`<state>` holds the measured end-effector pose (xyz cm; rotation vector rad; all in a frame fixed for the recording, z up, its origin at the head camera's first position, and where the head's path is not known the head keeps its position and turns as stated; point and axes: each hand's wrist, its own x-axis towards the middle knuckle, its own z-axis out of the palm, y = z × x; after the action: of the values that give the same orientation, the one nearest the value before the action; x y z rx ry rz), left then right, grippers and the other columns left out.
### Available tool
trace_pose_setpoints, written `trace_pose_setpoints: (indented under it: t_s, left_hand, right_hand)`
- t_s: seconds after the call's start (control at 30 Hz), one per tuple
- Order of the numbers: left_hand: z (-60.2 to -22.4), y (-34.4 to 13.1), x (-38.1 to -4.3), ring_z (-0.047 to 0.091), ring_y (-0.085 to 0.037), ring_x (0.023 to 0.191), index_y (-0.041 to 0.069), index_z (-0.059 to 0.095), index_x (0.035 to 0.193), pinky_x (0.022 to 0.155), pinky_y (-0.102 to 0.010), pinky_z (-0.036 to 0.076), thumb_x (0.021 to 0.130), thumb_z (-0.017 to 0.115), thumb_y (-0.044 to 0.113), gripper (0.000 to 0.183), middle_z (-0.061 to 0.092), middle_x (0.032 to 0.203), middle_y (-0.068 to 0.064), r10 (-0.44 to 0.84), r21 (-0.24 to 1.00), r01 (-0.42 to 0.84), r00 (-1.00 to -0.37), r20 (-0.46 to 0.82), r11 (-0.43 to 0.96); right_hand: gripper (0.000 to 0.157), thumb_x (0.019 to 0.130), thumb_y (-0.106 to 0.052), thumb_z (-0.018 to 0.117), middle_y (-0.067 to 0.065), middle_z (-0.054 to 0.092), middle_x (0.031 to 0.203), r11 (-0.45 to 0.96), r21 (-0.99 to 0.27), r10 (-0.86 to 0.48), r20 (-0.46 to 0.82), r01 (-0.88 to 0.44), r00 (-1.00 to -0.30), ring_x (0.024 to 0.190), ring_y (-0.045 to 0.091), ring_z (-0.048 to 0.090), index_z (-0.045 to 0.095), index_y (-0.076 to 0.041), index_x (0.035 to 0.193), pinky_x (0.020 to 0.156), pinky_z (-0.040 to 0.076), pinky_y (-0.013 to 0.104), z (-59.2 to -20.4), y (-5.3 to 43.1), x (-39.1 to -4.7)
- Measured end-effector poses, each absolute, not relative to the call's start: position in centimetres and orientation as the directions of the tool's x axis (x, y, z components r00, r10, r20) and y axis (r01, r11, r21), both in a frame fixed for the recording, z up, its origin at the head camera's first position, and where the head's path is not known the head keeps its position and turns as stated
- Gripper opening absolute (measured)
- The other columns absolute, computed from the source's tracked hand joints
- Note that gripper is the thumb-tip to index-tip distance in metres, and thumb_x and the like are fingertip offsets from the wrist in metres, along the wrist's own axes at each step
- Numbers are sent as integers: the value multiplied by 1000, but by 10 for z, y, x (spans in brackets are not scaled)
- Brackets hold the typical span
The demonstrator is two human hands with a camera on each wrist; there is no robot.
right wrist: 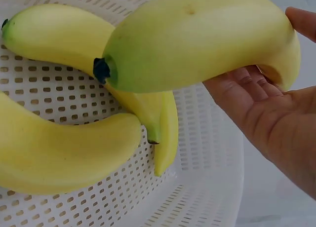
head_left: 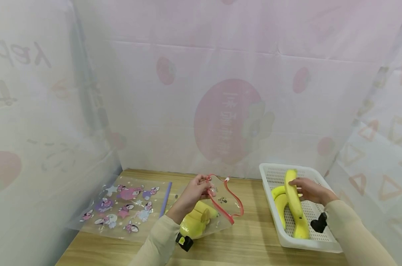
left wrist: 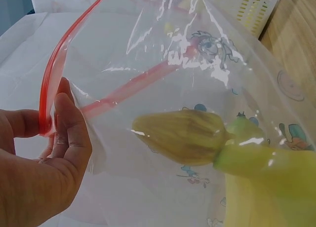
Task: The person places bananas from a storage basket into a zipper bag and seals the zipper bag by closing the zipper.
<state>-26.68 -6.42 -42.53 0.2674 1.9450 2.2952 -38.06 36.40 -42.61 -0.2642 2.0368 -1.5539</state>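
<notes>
My left hand point(head_left: 195, 193) pinches the red zip edge of a clear plastic bag point(left wrist: 163, 84), whose mouth gapes toward the right. Yellow fruit point(head_left: 195, 223) lies inside that bag, a brown-tipped stem end point(left wrist: 180, 136) showing through the film in the left wrist view. Over at the right, my right hand point(head_left: 310, 190) grips a banana point(head_left: 292, 195) by its upper part, fingers beneath and thumb on the other side. It is raised above the white basket point(head_left: 271, 218). More bananas point(right wrist: 59, 155) rest on the perforated bottom below it.
Left of the bag lies a flat transparent pouch point(head_left: 121, 207) with cartoon prints and a purple slider bar point(head_left: 166, 199). All this is on a wooden table point(head_left: 251, 229), with white printed sheets point(head_left: 147, 111) hanging behind and at both sides.
</notes>
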Motion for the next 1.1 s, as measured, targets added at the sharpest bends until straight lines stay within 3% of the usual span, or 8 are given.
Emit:
trace_pose_setpoints:
  t_s: [0.23, 0.53, 0.77, 1.1]
  left_hand:
    - [-427, -65, -268, 64, -13, 66, 0, 44, 111, 65, -28, 53, 96, 48, 8, 16, 60, 89, -15, 209, 986, 24, -976, 59, -167]
    - [-427, -66, -270, 63, -13, 66, -2, 44, 114, 65, -28, 53, 96, 49, 9, 21, 60, 84, -11, 215, 986, 24, -975, 59, -164]
    - [-426, -66, -271, 62, -13, 66, -1, 44, 111, 63, -26, 52, 97, 49, 8, 18, 60, 85, -12, 216, 986, 21, -975, 57, -167]
    - [-427, -68, -270, 63, -15, 68, 0, 43, 112, 65, -27, 52, 97, 49, 8, 19, 60, 82, -10, 223, 985, 21, -973, 60, -173]
  right_hand:
    - [55, 101, -21, 43, 9, 54, 105, 273, -949, -469, -274, 157, -840, 94, 19, 60, 13, 11, 135, 81, 52, 42, -416, 350, -377]
    - [43, 100, -21, 46, 9, 56, 101, 239, -963, -472, -230, 128, -851, 89, 20, 62, 24, 6, 126, 77, 53, 39, -405, 332, -369]
    - [42, 100, -20, 48, 9, 54, 102, 216, -967, -461, -221, 133, -860, 87, 18, 62, 25, 6, 124, 76, 54, 37, -397, 308, -362]
    - [18, 98, -15, 52, 6, 61, 94, 135, -983, -479, -174, 124, -860, 85, 22, 64, 45, -2, 108, 77, 54, 42, -391, 274, -352]
